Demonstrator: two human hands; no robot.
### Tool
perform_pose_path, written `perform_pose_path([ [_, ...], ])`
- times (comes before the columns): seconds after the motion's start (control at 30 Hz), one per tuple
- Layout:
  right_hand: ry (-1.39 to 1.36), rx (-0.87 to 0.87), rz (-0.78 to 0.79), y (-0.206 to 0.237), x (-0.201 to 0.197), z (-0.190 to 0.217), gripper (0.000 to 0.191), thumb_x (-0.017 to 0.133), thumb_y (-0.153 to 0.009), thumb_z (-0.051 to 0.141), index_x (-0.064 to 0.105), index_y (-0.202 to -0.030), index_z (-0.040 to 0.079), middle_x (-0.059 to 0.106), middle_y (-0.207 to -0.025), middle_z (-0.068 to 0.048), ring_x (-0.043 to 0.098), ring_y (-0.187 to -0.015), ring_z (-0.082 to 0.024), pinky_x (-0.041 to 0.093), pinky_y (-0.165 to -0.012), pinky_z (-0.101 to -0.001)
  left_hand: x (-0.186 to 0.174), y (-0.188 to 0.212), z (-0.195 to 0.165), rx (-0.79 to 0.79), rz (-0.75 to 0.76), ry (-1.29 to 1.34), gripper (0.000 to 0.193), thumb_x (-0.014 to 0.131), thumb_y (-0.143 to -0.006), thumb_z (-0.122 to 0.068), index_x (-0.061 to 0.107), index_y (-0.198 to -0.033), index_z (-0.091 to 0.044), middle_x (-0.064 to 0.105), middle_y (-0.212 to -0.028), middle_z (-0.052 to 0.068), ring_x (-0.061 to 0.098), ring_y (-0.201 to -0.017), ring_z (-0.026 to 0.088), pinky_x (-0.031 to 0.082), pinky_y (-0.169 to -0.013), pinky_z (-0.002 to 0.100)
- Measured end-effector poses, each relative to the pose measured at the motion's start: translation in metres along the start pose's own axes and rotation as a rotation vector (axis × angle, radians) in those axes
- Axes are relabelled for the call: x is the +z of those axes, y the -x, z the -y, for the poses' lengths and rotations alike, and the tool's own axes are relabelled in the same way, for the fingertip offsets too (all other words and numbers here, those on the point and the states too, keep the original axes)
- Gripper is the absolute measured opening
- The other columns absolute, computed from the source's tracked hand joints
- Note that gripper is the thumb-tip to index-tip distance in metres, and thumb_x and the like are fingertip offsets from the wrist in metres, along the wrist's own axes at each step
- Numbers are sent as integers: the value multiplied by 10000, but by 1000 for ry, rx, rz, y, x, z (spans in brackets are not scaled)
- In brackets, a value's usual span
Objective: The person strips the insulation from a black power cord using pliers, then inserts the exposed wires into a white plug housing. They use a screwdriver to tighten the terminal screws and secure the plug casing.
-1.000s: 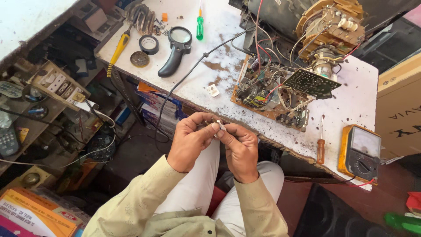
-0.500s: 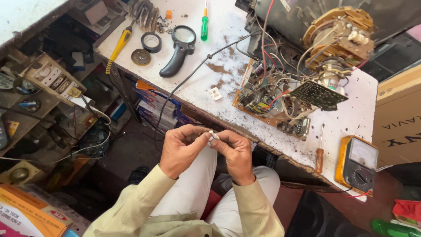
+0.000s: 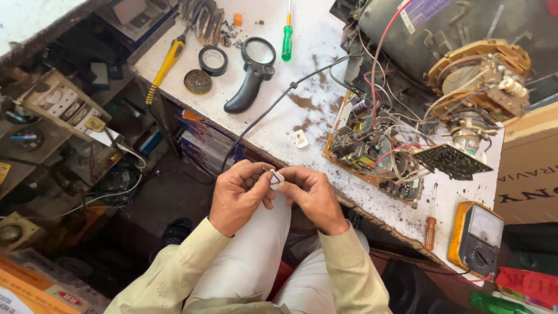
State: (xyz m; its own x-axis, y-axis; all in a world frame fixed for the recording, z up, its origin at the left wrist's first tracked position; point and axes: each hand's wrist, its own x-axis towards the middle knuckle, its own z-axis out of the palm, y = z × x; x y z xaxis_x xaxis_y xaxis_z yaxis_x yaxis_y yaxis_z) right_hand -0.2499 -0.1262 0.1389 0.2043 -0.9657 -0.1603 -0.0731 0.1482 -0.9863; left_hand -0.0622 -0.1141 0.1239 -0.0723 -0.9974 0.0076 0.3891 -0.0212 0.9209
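Small white plug piece (image 3: pixel 277 178) is sitting between both hands above the person's lap, just in front of the workbench (image 3: pixel 325 40) edge. Left hand (image 3: pixel 237 195) is curling closed around its near side with a black cable (image 3: pixel 273 107) running up from it onto the bench; right hand (image 3: pixel 317 195) is pinching its other side with fingertips. Beyond them are lying an exposed circuit board (image 3: pixel 372 148), a black magnifier (image 3: pixel 253 70) and a yellow multimeter (image 3: pixel 476 238).
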Motion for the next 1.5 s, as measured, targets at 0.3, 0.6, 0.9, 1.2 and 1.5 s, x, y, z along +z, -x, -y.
perform_pose_path([
  [0.3,1128,-526,-533,-60,9,12,222,769,-922,141,718,-1081,-6,630,-934,-193,652,-810,-349,522,-729,-403,-19,-21,13,-90,-66,86,158,658,-977,-64,699,-1044,72,692,-773,98,674,-605,111,574,-500,275],
  [0.6,927,-535,-588,-68,21,5,108,749,-921,25,673,-994,0,665,-996,-148,676,-856,-309,547,-734,-386,-29,-34,21,-157,-45,146,175,661,-975,-93,696,-1027,71,688,-669,68,644,-519,116,543,-476,263],
  [0.9,672,-493,-625,-65,13,3,126,740,-946,21,749,-1070,0,740,-1013,-115,714,-822,-194,574,-734,-316,-30,-37,25,-175,-12,214,194,655,-980,-102,694,-1040,79,678,-665,80,636,-522,116,536,-480,263],
  [1.2,624,-291,-638,-38,14,6,165,724,-935,48,759,-1091,7,755,-955,-127,703,-783,-163,558,-686,-288,-32,-39,24,-177,-32,205,199,660,-979,-98,698,-1019,93,669,-655,86,630,-508,122,524,-460,268],
  [1.5,974,-488,-541,-31,15,-4,209,725,-945,71,734,-1127,-31,714,-1118,-212,699,-979,-332,567,-813,-385,-30,-33,24,-164,-3,202,200,664,-979,-106,695,-1033,84,678,-677,73,625,-526,105,512,-461,251],
])
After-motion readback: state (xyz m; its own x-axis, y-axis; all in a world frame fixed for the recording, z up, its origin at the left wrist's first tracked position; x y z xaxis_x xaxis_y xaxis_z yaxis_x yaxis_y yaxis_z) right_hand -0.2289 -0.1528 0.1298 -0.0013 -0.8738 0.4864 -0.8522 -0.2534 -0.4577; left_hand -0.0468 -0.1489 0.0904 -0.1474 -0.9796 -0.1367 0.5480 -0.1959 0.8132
